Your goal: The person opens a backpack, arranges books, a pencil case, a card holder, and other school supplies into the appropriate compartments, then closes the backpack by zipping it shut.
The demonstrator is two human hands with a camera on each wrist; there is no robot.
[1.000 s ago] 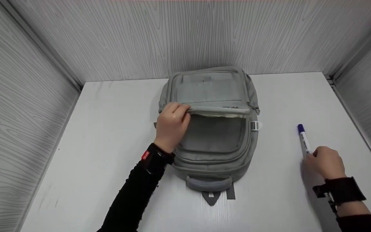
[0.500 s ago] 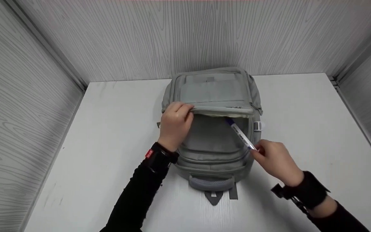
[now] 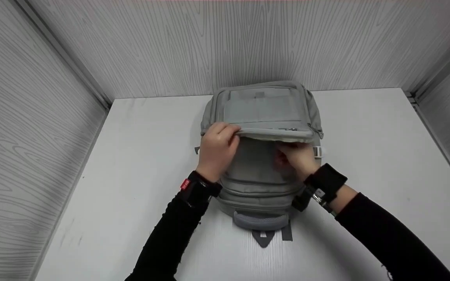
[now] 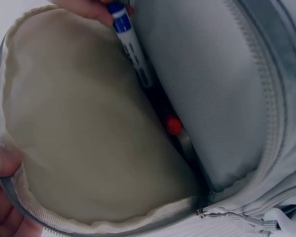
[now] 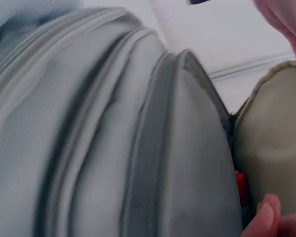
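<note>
A grey backpack lies on the white table, its front pocket unzipped. My left hand pinches the edge of the pocket's flap and holds it raised, showing a beige lining. Reaching into the pocket from the right, my right hand is partly hidden by the flap in the head view. It pinches the blue end of a white marker, whose other end points down into the pocket. Deeper inside, a red-ended item shows beside the marker; the rest of it is in shadow.
The carry handle and a strap tab face me at the bag's near end. White table surface extends on both sides. Wood-grain panels rise behind and at the left and right.
My right hand picked up the marker from the table at the right and carried it left into the pocket. My left hand keeps holding the flap.
</note>
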